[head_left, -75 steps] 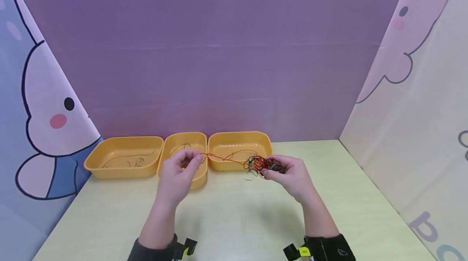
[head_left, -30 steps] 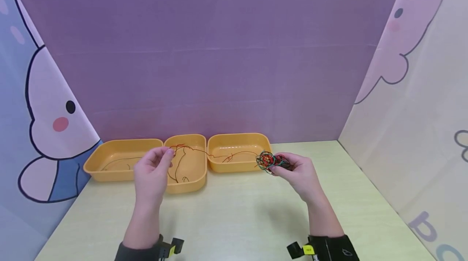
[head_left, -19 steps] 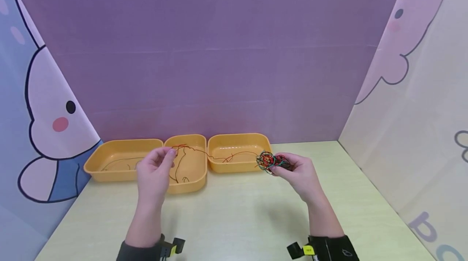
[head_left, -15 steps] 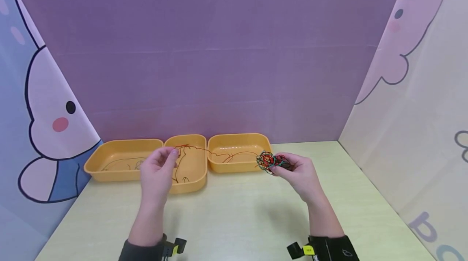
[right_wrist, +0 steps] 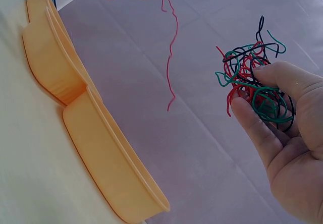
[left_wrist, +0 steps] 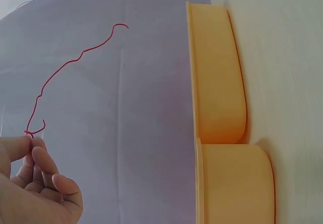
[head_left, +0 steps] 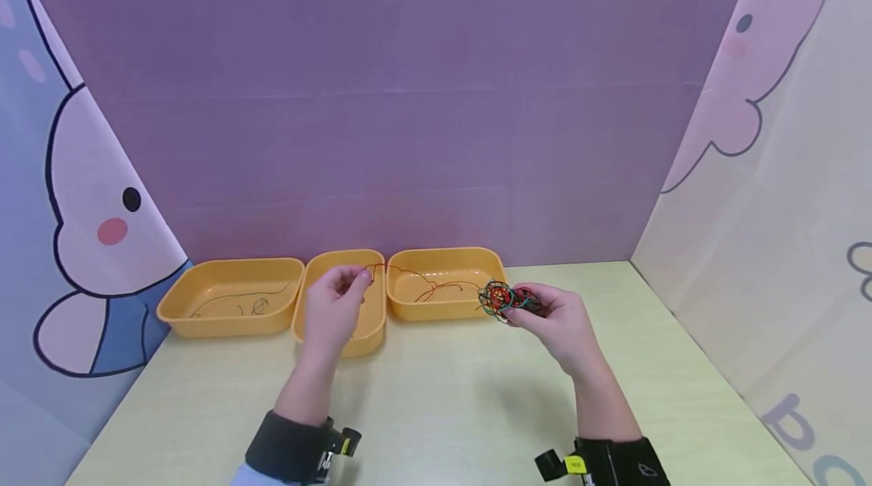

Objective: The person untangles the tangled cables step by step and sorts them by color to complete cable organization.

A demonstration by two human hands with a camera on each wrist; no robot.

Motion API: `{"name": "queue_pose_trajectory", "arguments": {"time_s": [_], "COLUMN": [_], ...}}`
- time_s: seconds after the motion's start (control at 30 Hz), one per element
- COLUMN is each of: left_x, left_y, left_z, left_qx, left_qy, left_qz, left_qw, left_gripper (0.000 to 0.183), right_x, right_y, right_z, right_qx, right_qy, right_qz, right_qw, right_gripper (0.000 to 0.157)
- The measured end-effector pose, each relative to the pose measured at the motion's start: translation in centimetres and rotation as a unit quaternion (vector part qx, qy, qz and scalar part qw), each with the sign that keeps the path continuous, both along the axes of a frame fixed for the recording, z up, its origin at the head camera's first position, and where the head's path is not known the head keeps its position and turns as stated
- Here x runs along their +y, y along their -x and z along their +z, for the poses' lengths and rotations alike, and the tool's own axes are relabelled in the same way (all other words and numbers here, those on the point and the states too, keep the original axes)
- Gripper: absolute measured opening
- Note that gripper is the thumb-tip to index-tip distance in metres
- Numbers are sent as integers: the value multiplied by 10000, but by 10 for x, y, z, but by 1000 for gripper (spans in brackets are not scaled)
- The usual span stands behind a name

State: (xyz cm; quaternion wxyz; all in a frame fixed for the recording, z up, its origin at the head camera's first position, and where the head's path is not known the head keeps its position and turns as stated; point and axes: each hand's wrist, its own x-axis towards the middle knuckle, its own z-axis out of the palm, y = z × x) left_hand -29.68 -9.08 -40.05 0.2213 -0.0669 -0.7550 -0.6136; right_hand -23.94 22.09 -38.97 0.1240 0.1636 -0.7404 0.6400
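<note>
My left hand [head_left: 332,312] pinches one end of a thin red wire [left_wrist: 55,72] between thumb and fingertips, over the middle yellow tray [head_left: 371,331]. The wire stretches to the right with small kinks, and its far end is loose in both wrist views. In my right hand [head_left: 560,331] is a tangled bundle of red, green and black wires [right_wrist: 252,80], gripped between thumb and fingers. That bundle is held up off the table, just right of the right yellow tray [head_left: 446,312]. A short gap separates the red wire from the bundle in the right wrist view.
The left yellow tray [head_left: 232,325] holds a thin dark wire [head_left: 259,306]. Red wire pieces [head_left: 428,295] show inside the right tray. My left hand hides much of the middle tray. All three trays stand in a row at the back of the pale table [head_left: 436,410], against a purple backdrop [head_left: 409,130].
The red wire ran from the bundle to my left hand before and now hangs free of it. My left hand went left, then came back right with the wire. My right hand shifted slightly right.
</note>
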Motion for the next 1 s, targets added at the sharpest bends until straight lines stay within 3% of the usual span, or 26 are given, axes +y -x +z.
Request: {"name": "queue_pose_trajectory", "arguments": {"time_s": [0.17,0.37,0.73,1.0], "left_x": [13,29,63,79], "left_y": [21,43,66,82], "left_z": [0,-5,-3,-10], "left_qx": [90,-310,-696,-1061], "left_qy": [416,726,1549,1929], "left_qz": [-1,-147,-281,-403], "left_qw": [9991,9968,9851,9746], "left_gripper": [12,11,10,13], "right_x": [0,5,7,7], "right_y": [2,13,17,15], "right_z": [-1,-16,-21,-19], "right_qx": [44,-10,-27,-55], "right_qy": [8,152,126,50], "right_qz": [19,75,12,-44], "right_qw": [10000,9999,9999,10000], "right_gripper": [21,21,22,23]}}
